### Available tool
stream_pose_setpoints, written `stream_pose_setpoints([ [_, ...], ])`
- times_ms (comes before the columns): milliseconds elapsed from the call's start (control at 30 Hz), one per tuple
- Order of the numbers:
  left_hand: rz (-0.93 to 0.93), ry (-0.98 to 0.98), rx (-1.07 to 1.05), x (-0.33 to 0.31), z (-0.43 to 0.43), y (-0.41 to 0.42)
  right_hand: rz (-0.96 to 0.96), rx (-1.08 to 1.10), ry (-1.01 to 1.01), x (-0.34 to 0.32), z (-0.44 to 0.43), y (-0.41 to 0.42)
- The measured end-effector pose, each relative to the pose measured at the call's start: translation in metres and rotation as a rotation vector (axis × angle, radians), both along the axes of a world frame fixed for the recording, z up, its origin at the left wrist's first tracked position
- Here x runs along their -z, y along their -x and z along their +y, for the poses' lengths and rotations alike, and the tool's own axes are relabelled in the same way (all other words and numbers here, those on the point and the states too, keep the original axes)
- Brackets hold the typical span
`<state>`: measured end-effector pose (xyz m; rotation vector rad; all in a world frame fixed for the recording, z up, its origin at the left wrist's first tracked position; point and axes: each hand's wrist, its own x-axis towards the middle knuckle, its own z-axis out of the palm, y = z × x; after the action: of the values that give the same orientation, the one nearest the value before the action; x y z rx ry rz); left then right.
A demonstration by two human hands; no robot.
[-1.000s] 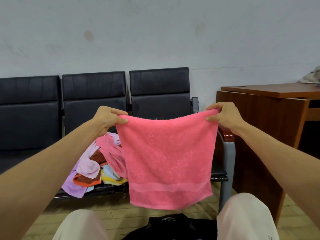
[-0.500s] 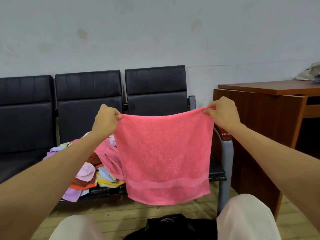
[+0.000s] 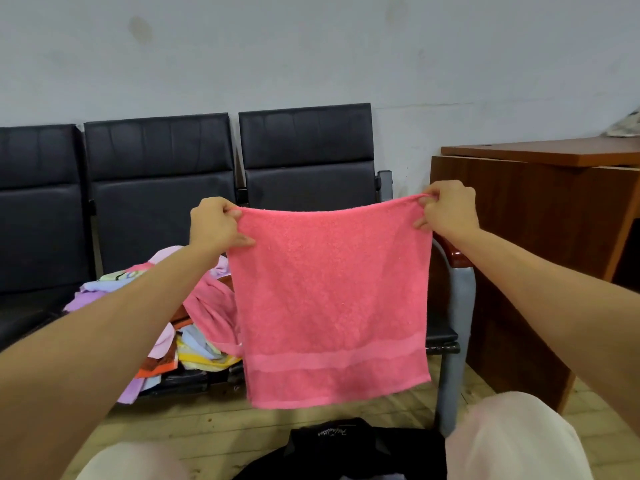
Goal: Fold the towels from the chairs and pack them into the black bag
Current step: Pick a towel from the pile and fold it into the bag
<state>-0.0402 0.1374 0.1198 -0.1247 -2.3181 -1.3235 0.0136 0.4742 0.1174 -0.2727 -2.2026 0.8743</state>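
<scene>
1. The chairs (image 3: pixel 159 168) stand beyond the fingers (image 3: pixel 232 213). The heap of towels (image 3: pixel 194 341) lies on a seat below the left hand (image 3: pixel 214 223).
2. The pink towel (image 3: pixel 332 299) hangs flat beneath the fingers. Its top edge runs level from hand to hand, equally near both.
3. The black bag (image 3: pixel 346 452) sits on the floor, under the hem.
4. The left hand and right hand (image 3: pixel 446 209) each pinch a top corner, fingers clamped on cloth.

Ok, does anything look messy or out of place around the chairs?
The loose towels lie in a tangled heap on the middle chair, some hanging over the seat's front edge. The pink towel hangs flat between left hand and right hand, pinched at its top corners. Nothing looks damaged.
</scene>
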Motion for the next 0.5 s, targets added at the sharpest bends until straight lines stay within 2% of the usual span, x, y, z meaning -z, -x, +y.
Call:
stream_pose_setpoints([
  [133, -0.027, -0.085, 0.023, 0.015, 0.003, 0.033, 0.021, -0.024, -0.002, 0.009, 0.006, 0.031],
  [300, 0.015, -0.013, -0.056, 0.044, 0.006, 0.071, 0.063, 0.02, -0.082, 0.03, 0.007, 0.074],
  [500, -0.06, 0.062, -0.025, 0.123, 0.013, 0.088, -0.025, 0.027, -0.007, 0.092, -0.007, 0.088],
])
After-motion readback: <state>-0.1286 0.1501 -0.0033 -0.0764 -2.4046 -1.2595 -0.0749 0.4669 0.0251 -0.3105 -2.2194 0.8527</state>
